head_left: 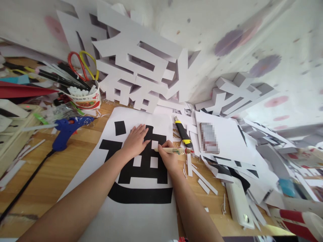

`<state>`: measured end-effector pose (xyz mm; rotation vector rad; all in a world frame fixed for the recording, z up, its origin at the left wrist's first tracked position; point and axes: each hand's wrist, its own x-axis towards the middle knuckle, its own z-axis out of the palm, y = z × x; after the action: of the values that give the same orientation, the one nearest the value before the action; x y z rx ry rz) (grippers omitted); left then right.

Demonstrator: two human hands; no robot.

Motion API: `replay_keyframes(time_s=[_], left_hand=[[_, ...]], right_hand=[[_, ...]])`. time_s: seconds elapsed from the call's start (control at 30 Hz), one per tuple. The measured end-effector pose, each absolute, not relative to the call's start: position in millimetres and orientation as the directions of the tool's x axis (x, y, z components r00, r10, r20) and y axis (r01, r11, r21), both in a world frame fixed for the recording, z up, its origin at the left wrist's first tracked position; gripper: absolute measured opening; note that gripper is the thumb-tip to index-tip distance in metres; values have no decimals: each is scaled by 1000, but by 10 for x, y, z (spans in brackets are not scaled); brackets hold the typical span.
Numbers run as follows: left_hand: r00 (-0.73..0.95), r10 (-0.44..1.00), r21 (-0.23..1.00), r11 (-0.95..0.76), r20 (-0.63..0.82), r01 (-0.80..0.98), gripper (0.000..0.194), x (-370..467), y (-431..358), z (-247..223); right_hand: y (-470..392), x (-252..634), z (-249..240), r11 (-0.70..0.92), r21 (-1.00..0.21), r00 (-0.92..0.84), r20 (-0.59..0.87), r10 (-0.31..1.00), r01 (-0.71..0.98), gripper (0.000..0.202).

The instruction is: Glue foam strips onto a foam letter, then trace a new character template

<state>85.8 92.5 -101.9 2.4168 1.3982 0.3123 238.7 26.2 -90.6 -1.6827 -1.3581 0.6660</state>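
A white paper sheet (141, 215) lies on the wooden table, bearing a large black printed character (143, 195). My left hand (135, 139) rests flat on the upper part of the character, fingers stretched out. In my right hand (167, 153) is a thick multicolour pen (175, 151), its tip pointing left onto the black strokes near a small white gap. The pen's far end sticks out to the right, past my hand. Beside the sheet, to the right, lies a black and yellow utility knife (182, 131).
Large white paper characters (151, 43) stand behind the sheet. At left are a blue glue gun (63, 132) and a paper cup (84, 100) with pens and scissors (83, 65). A phone-like blurred object (209, 137), paper scraps (203, 186) and a white device (239, 203) lie right.
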Motion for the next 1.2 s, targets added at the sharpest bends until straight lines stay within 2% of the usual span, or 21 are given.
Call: replay_keyframes(time_s=[1.2], left_hand=[[494,867,387,-478,65,789,52,857,933,-1059]], right_hand=[[261,2426,-939,-27,-853,280,141,950,521,23]])
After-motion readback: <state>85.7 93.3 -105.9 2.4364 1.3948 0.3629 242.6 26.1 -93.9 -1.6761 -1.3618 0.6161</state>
